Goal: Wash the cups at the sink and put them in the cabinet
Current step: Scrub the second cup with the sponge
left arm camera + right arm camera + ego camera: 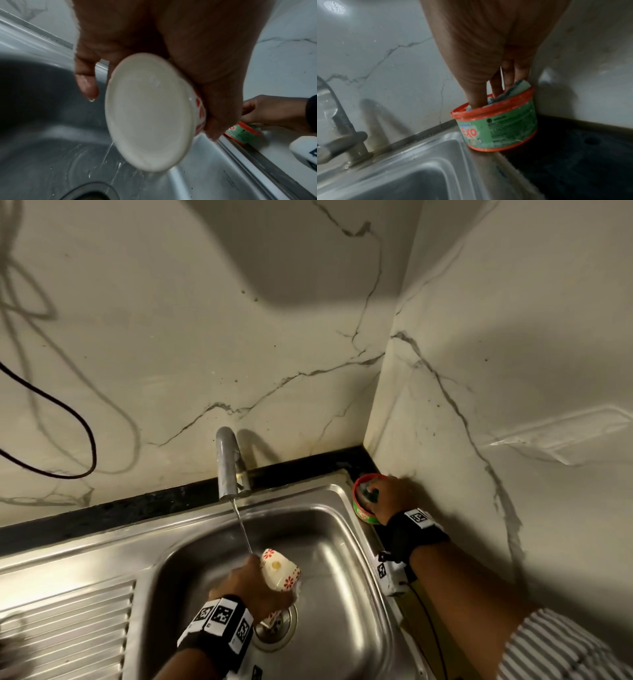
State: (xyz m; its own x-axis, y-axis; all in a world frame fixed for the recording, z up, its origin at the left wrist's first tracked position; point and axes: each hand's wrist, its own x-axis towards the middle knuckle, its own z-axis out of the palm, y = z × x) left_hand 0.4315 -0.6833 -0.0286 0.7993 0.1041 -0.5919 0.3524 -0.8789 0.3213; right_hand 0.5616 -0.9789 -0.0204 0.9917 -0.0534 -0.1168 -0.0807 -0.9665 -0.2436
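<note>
Early wash stage. The left hand (pixel 251 587) holds one cup (pixel 279 573) over the sink (pixel 342 594), fingers and thumb curled round its wall; the cup is white with red flowers and is tipped on its side, base toward the head camera. In the left wrist view its mouth faces the lens and water runs off the lower rim into the basin. The tap (pixel 227 467) is on, and a thin stream falls to just beside the left hand's knuckles and the cup. No suds are visible on the cup, so it looks wetted but not scrubbed; that is a judgement. The right hand (pixel 388 496) is well apart from the cup, at the back right corner of the desk (pixel 573 155), with its fingers down inside the soap tub (pixel 496 127), which stands against the wall just beside the sink's rim. In the right wrist view the fingers (pixel 496 83) close on a sponge (pixel 523 84) that pokes above the tub's red rim; how firm the pinch is cannot be told. Likely step in hand: loading the sponge with soap. Left to do: scrub, rinse, carry to the cabinet. No cabinet is in view. No other cup shows clearly, so the number left cannot be told.
</note>
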